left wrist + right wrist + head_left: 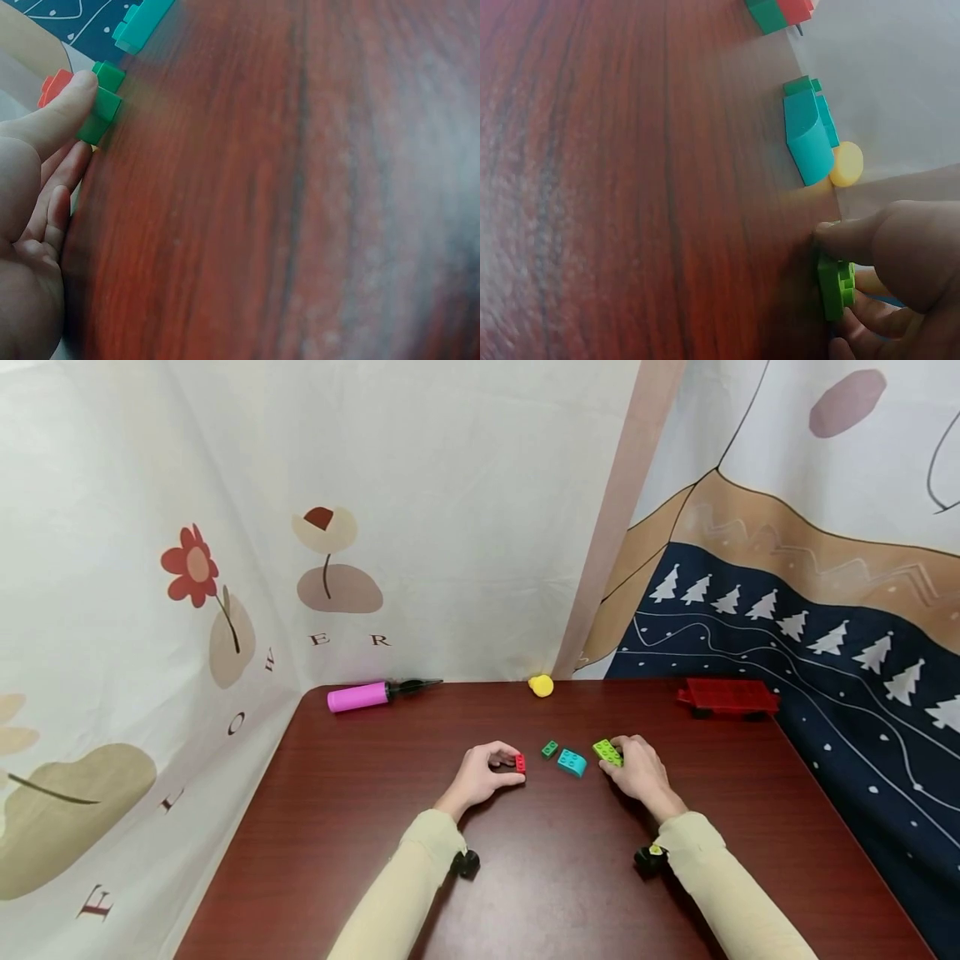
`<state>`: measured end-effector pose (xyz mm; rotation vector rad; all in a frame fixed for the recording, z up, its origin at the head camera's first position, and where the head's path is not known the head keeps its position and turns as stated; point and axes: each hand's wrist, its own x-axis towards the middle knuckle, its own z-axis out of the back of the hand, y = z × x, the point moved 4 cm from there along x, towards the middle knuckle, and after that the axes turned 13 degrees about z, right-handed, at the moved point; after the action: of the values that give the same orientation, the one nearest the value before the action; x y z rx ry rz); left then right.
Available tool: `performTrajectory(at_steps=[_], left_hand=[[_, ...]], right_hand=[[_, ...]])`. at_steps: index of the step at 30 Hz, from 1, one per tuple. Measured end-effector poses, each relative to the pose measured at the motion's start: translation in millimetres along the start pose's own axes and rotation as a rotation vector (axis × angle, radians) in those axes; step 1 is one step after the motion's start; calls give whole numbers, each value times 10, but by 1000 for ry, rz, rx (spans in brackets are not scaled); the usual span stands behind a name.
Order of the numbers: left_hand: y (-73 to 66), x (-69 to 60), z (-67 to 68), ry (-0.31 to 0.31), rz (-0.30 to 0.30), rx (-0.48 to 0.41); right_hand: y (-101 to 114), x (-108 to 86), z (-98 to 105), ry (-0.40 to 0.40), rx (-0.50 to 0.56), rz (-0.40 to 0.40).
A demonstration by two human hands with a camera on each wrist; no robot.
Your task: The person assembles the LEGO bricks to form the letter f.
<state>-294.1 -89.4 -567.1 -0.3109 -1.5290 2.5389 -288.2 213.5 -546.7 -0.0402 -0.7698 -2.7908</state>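
Note:
My left hand (483,775) pinches a red toy brick (520,763) between thumb and fingers. Under the red one, a green brick (100,118) shows in the left wrist view, partly covered by the thumb; the two appear joined. A lime-green brick (606,752) is held by my right hand (640,772), studs up and low at the table; its near end hides behind the fingers. Between the hands lie a teal brick (572,763) with a curved side (811,156) and a small dark green brick (550,749), apart from both hands.
Along the back edge of the brown table (547,877) lie a pink pump (358,697) with a black nozzle, a yellow round object (541,686) and a red wheeled wagon (729,696). Printed cloth (465,510) hangs behind the table and along its sides.

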Motion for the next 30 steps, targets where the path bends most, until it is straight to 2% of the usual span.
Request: performTrajectory(at_steps=[4,10,20,24,30], left_hand=[[10,5,-8,-1,1,-9],[15,13,-8,3,11,-7],[4,2,2,4,7,-8],[-3,6,7,4,17,-1],[0,19,-3,0,16,13]], right_hand=[[-16,1,23,-30,27,18],[-19,20,77,-92,75,94],[202,47,162,-182,143,219],[330,66,174,-187,169,254],[516,111,115,-146,192,309]])
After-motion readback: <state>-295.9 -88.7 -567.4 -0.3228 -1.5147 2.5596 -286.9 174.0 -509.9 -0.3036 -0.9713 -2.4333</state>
